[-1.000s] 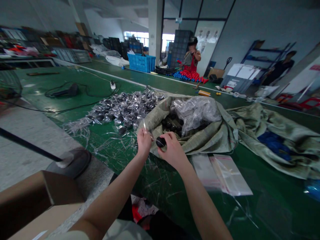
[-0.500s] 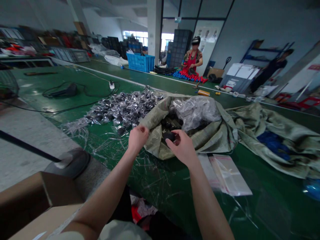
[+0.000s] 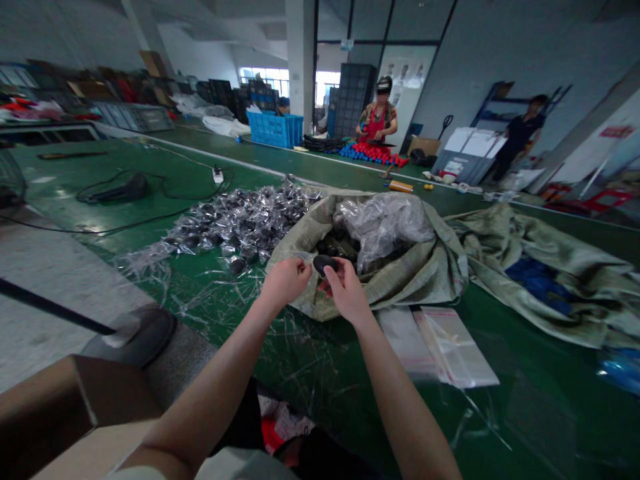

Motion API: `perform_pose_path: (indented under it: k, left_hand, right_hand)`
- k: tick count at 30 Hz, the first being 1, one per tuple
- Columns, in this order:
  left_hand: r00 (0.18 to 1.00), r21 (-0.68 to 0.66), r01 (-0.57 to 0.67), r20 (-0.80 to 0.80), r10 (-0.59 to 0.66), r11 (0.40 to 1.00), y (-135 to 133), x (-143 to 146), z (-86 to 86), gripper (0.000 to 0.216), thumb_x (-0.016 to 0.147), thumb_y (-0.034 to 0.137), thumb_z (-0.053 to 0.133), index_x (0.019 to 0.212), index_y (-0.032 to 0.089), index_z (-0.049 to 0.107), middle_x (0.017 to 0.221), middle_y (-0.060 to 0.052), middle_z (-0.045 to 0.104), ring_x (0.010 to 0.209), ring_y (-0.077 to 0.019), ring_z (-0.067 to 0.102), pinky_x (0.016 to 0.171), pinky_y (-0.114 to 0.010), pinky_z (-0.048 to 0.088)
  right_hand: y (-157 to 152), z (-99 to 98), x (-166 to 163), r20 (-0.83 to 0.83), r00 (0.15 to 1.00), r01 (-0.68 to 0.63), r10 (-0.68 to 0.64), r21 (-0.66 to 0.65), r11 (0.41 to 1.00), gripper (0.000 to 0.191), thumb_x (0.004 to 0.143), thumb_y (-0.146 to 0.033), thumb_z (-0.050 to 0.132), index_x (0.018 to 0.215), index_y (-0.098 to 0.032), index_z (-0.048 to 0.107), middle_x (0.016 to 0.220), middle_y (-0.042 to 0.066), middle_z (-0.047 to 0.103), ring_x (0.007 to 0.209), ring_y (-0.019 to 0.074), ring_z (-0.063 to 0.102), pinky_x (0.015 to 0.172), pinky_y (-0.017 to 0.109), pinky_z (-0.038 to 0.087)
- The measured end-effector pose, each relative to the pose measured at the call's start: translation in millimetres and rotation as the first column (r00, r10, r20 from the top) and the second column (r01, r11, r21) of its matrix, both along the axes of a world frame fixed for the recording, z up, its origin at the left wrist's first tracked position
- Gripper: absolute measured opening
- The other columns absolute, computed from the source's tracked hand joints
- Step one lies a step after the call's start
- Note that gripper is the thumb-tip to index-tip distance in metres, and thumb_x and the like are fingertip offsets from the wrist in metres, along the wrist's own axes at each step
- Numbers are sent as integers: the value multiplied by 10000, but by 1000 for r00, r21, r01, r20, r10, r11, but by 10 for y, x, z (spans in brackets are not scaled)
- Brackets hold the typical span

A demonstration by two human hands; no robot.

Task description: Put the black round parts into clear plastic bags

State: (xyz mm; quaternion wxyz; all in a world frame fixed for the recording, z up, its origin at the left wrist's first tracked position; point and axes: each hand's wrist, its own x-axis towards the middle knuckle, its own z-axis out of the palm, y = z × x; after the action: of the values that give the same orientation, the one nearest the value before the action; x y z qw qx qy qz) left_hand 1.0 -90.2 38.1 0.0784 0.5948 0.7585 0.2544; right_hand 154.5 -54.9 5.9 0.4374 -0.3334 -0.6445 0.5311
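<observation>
My right hand (image 3: 345,290) pinches a small black rounded part (image 3: 324,264) in its fingertips. My left hand (image 3: 286,281) is closed just left of it, its fingertips almost touching the part; what it holds, perhaps thin clear film, I cannot make out. Both hands hover over the near rim of an open woven sack (image 3: 425,267) that holds more black parts (image 3: 336,244) and a crumpled clear plastic liner (image 3: 383,223).
A heap of bagged black parts (image 3: 240,223) lies left of the sack on the green floor. Flat clear bags (image 3: 440,343) lie to the right. A cardboard box (image 3: 60,407) and a fan base (image 3: 143,330) sit near left. Two people are at work far off.
My right hand dipped toward the sack's mouth and came back with a black part. My left hand closed and moved in beside it. The view shifted slightly.
</observation>
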Motion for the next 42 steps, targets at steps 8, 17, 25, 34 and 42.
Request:
perform_pose_path:
  k: [8, 17, 25, 34, 42]
  left_hand:
    - [994, 27, 30, 104, -33, 999, 38, -11, -24, 375, 880, 371, 407, 631, 168, 600, 617, -44, 601, 568, -146, 481, 547, -269, 260]
    - [993, 28, 62, 99, -64, 998, 53, 21, -50, 367, 883, 341, 393, 584, 182, 535, 588, -33, 564, 571, -143, 468, 560, -272, 257]
    - [949, 24, 143, 280, -144, 989, 87, -7, -86, 388, 878, 371, 376, 561, 177, 487, 561, 1, 517, 568, -136, 462, 533, -263, 255]
    - [939, -5, 48, 341, -43, 999, 82, 111, -170, 400, 879, 375, 370, 585, 172, 551, 612, -32, 591, 639, -165, 540, 564, -258, 303]
    - [920, 16, 46, 390, -49, 999, 97, 140, -278, 391, 889, 363, 367, 575, 179, 509, 591, -4, 549, 623, -154, 539, 553, -254, 301]
  right_hand:
    - [-1, 60, 129, 253, 967, -53, -26, 299, 953, 393, 867, -317, 589, 1238, -219, 503, 1152, 78, 621, 931, 186, 630, 825, 347, 530]
    - [12, 59, 121, 327, 914, 67, -241, 465, 883, 365, 810, -259, 672, 1170, -233, 625, 1214, 122, 444, 1094, 245, 525, 920, 436, 511]
    - [122, 19, 177, 202, 978, -95, 49, 226, 969, 406, 802, -260, 641, 1203, -253, 581, 1196, 63, 578, 971, 172, 608, 856, 328, 533]
    - [118, 25, 185, 64, 996, -59, 59, 2, 998, 630, 630, -200, 728, 1224, -205, 519, 1127, 54, 598, 747, 107, 612, 744, 282, 527]
    - [201, 36, 182, -83, 995, 19, -47, -302, 953, 253, 686, -201, 626, 932, -152, 660, 815, 22, 686, 612, 103, 633, 640, 259, 563]
